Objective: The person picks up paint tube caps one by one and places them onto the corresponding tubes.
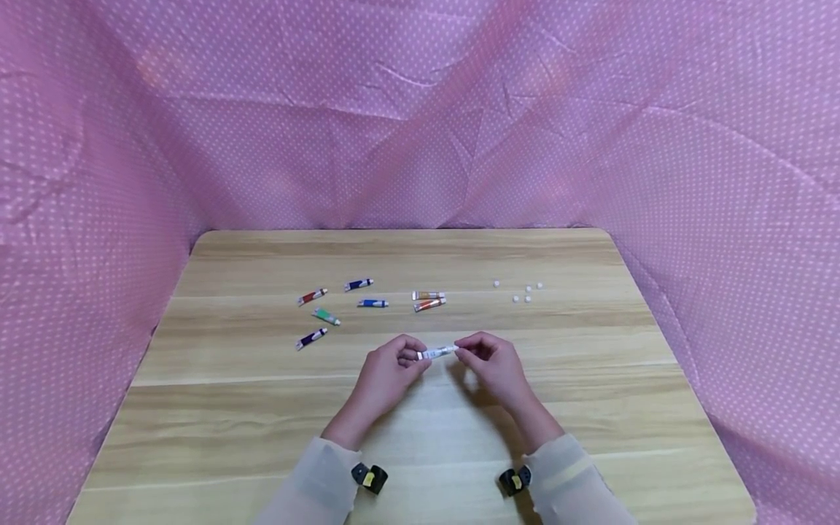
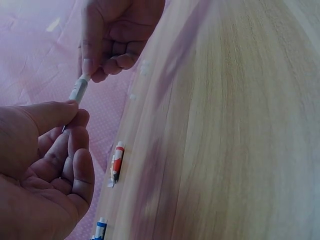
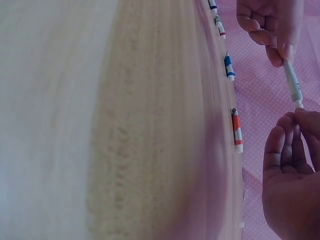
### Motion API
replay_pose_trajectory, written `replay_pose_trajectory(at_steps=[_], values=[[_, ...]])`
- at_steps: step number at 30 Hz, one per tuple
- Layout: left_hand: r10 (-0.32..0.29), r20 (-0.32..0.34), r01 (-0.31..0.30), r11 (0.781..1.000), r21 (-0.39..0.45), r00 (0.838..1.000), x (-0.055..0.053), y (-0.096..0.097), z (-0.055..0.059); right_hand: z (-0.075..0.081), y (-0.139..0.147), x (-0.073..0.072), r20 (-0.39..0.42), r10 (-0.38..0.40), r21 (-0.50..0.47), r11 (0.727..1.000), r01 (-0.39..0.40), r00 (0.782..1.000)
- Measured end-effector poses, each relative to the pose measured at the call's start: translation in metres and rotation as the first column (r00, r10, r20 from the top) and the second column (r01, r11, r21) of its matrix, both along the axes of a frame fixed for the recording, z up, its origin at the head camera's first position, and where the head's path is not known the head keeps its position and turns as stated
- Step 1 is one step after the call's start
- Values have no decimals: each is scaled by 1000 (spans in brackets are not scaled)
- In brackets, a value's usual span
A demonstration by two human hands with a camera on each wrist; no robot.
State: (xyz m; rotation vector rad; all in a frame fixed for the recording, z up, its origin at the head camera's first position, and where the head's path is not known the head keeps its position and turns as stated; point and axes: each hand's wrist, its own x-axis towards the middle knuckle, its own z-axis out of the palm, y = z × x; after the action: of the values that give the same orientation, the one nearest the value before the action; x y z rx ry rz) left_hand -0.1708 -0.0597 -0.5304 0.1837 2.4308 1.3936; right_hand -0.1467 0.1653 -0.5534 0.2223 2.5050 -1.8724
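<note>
Above the table's near middle, a white paint tube [image 1: 436, 353] is held between both hands. My left hand [image 1: 389, 375] pinches its flat end between thumb and fingers. At the other end, the thumb and fingertips of my right hand [image 1: 499, 370] pinch the narrow tip, which they partly hide; whether a cap is on it I cannot tell. In the right wrist view the tube [image 3: 293, 84] spans the gap between the hands. Beyond it lie an orange-red tube [image 1: 429, 305] and an ochre tube [image 1: 428, 295], side by side.
Several tubes lie to the left, among them a green one [image 1: 326, 316], a red one [image 1: 312, 297] and a blue one [image 1: 372, 303]. Several small white caps [image 1: 528, 299] are scattered at the back right. Pink dotted cloth [image 1: 420, 168] surrounds the wooden table [image 1: 230, 437].
</note>
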Motion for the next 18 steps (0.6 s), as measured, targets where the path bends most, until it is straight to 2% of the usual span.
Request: replay_pose_trajectory(at_steps=[11,18], values=[[2,7,-2,1000,-3,1000,-2,-1,5,4,-3,1,39,15,12,1000,-15,999],[10,-20,-10,1000,-5,1000,-2,-1,7,7,-6,1,64,29,32,999,-31,998]])
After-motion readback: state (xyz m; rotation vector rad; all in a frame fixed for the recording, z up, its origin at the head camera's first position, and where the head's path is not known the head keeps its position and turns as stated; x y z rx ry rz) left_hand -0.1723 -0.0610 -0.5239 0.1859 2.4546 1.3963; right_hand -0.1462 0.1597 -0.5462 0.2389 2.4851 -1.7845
